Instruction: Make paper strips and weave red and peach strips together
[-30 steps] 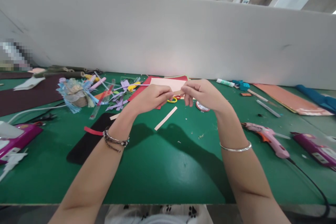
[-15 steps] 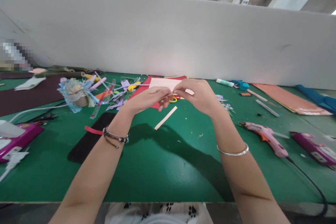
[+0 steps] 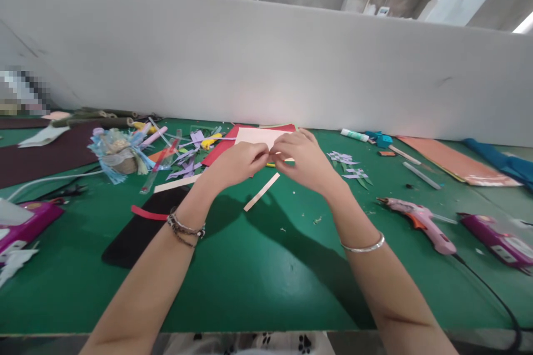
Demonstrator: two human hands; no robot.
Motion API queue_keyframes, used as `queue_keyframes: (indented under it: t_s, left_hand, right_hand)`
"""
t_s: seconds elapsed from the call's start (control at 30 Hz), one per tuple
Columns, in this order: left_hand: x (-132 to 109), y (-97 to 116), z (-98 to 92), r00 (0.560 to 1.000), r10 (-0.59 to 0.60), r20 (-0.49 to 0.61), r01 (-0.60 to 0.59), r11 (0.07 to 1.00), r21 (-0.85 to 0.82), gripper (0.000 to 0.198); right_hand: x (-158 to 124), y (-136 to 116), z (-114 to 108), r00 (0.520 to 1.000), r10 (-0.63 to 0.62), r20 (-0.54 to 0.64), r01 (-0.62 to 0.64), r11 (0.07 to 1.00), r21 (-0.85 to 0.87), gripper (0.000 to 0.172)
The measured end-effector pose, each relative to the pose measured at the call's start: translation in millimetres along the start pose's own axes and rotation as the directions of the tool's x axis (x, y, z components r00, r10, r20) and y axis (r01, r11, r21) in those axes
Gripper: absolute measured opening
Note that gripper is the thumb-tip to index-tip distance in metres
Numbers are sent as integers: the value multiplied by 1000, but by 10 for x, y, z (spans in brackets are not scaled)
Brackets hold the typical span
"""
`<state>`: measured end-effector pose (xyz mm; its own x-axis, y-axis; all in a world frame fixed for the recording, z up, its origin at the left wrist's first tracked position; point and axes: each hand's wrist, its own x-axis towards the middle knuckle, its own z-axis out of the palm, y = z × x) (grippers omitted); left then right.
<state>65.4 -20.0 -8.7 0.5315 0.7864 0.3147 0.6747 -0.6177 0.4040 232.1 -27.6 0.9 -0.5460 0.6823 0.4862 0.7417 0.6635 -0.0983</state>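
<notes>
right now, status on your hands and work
Left hand, right hand meeting at fingertips. Piece between, mostly hidden. Loose pale strip on table. Glue gun off right.

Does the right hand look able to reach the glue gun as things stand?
Probably yes: the glue gun lies uncovered, and nothing seems to block the right hand, though it pinches close beside the left hand.

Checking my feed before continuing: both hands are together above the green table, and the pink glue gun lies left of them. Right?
Partly: the left hand and right hand are together above the green table, but the head view shows the pink glue gun right of them.
</notes>
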Motion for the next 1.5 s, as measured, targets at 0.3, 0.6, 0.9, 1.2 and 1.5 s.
queue_keyframes:
  t_s: [0.3,0.6,0.9,1.2,1.5]
  left_hand:
    - [30,-25,62,997,74,-17,-76,993,-95,24]
    - [24,-119,-3,996,72,-50,-74,997,-30,26]
    - [-11,-205,-105,999,23,-36,-23,1000,-2,25]
    - [33,-74,25,991,90,100,-82,994,-77,25]
    - [76,39,229,991,118,-70,-93,951,295,28]
  right_hand:
    - [7,-34,78,992,124,29,-120,985,-126,15]
    - [-49,165,-40,978,206,32,-196,961,-196,16]
    - [-130,422,-157,948,292,-124,-305,947,-100,16]
    - [-45,18,15,976,135,172,-169,964,204,20]
    - [-45,111,-70,957,220,188,-270,913,307,21]
